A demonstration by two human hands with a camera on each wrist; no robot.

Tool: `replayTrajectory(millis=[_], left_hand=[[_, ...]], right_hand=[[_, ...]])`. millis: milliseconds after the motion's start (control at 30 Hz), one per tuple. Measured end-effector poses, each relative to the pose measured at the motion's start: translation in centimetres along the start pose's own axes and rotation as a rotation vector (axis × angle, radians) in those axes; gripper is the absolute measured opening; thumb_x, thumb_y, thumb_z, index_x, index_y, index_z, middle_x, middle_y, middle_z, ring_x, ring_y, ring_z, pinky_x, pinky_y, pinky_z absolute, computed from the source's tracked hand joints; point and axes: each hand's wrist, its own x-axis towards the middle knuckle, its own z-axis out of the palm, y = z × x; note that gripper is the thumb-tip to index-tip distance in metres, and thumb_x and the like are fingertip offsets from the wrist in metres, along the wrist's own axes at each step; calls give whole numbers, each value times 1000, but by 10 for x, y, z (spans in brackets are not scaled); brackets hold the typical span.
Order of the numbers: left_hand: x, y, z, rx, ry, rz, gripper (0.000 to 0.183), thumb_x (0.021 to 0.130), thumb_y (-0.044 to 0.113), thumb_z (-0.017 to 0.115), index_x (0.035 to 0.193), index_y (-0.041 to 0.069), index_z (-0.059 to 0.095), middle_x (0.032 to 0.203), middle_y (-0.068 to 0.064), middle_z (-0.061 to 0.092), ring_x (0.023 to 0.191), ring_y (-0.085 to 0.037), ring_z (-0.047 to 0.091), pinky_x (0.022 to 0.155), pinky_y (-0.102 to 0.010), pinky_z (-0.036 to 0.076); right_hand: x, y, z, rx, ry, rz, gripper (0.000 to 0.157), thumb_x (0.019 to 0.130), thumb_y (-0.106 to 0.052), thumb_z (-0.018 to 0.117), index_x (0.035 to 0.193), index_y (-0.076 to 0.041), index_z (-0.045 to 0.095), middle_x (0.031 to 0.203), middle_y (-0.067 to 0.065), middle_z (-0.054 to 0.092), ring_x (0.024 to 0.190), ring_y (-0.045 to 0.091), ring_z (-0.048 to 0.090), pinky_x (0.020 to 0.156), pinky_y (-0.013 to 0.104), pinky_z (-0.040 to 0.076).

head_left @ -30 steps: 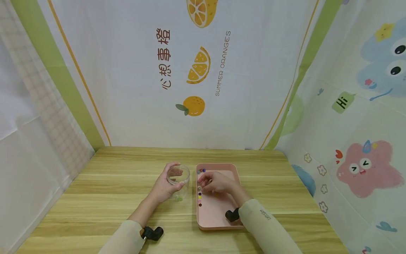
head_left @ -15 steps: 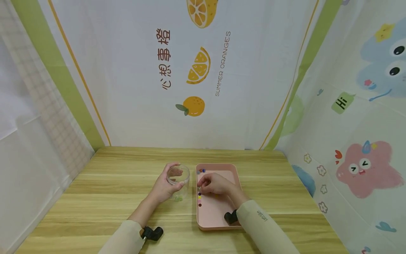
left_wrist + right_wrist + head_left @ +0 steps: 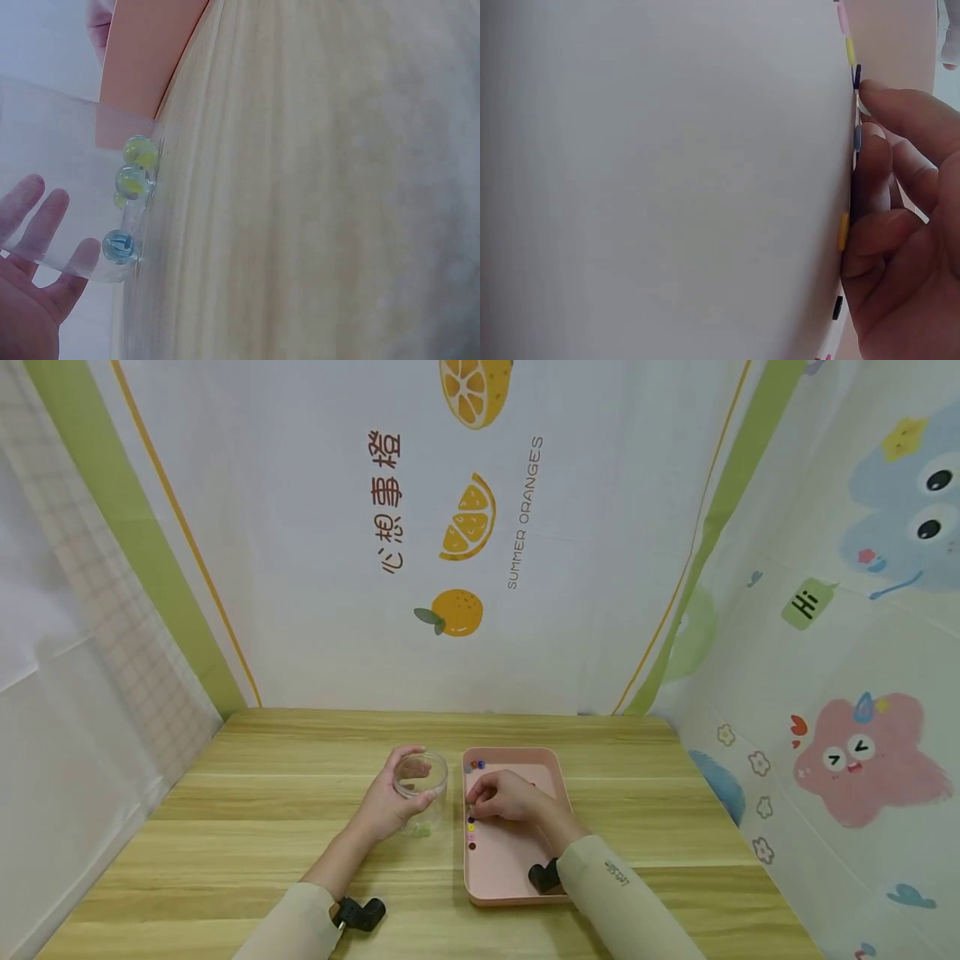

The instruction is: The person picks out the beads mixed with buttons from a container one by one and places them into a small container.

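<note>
My left hand (image 3: 390, 802) grips a clear jar (image 3: 437, 810) from its left side, fingers around the far side and thumb at the near side. Several glass marbles lie at the jar's bottom, including a yellow-green marble (image 3: 140, 151) and a blue marble (image 3: 118, 246). Inside the pink tray (image 3: 510, 872), my right hand (image 3: 510, 797) has its fingers curled at the left wall. Its thumb and index finger pinch a small pale button (image 3: 865, 117), mostly covered by the fingertips. Just nearer in the same row sit a dark button (image 3: 471, 820), a yellow button (image 3: 471, 828) and others.
Three small buttons (image 3: 474, 765) sit in the tray's far left corner. More lie on its floor, among them an orange-yellow button (image 3: 844, 231) and a black button (image 3: 838, 307) below my right hand. Jar and tray stand side by side on the wooden table (image 3: 300, 827).
My right hand has moved slightly nearer along the tray's left wall, and its fingers have closed together at the pale button. The left hand and jar have stayed in place.
</note>
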Motion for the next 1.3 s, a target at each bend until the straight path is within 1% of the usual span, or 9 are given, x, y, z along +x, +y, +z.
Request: replayTrajectory(millis=[300, 533, 667, 833, 1067, 1200, 1300], left_hand=[[0, -2, 1, 9, 1, 7, 78, 91, 14, 82, 158, 9, 43, 142, -24, 66, 135, -40, 61, 110, -59, 49], [1, -4, 2, -9, -8, 9, 78, 91, 13, 82, 158, 7, 42, 144, -30, 64, 134, -43, 63, 110, -59, 48], [2, -4, 2, -11, -5, -3, 78, 91, 12, 82, 158, 7, 42, 144, -30, 64, 135, -42, 62, 111, -57, 48], [2, -5, 2, -9, 1, -7, 76, 91, 11, 82, 157, 8, 44, 143, -29, 64, 135, -40, 61, 109, -53, 49], [2, -4, 2, -6, 3, -4, 75, 91, 11, 82, 157, 11, 44, 143, -29, 65, 135, -40, 61, 109, -52, 50], [1, -3, 2, 5, 10, -5, 74, 91, 11, 82, 155, 12, 45, 143, -27, 65, 133, -36, 63, 108, -49, 50], [1, -3, 1, 9, 11, 2, 74, 91, 11, 82, 155, 11, 45, 142, -28, 65, 133, -37, 63, 108, -49, 51]], right_hand=[[0, 1, -1, 8, -10, -16, 9, 96, -15, 84, 102, -12, 78, 88, -3, 71, 77, 10, 57, 68, 22, 47], [0, 5, -1, 14, -4, -31, 11, 94, -15, 83, 104, -14, 79, 86, -5, 71, 73, 9, 57, 65, 23, 47], [-1, 4, -3, 30, 1, -29, 11, 95, -16, 82, 105, -15, 79, 84, -4, 69, 70, 11, 56, 62, 25, 45], [-1, 3, -6, 37, 11, -27, 10, 97, -18, 83, 105, -16, 78, 88, -4, 68, 70, 12, 54, 62, 26, 44], [-4, 4, -12, 39, 30, -54, 13, 97, -22, 81, 108, -18, 78, 92, -1, 69, 69, 14, 56, 61, 27, 48], [-3, 5, -16, 73, 47, -78, 14, 99, -22, 78, 112, -17, 79, 96, 0, 71, 73, 15, 60, 65, 29, 52], [-3, 6, -20, 124, 65, -97, 16, 101, -23, 78, 114, -14, 78, 98, 3, 71, 76, 18, 64, 68, 31, 56]])
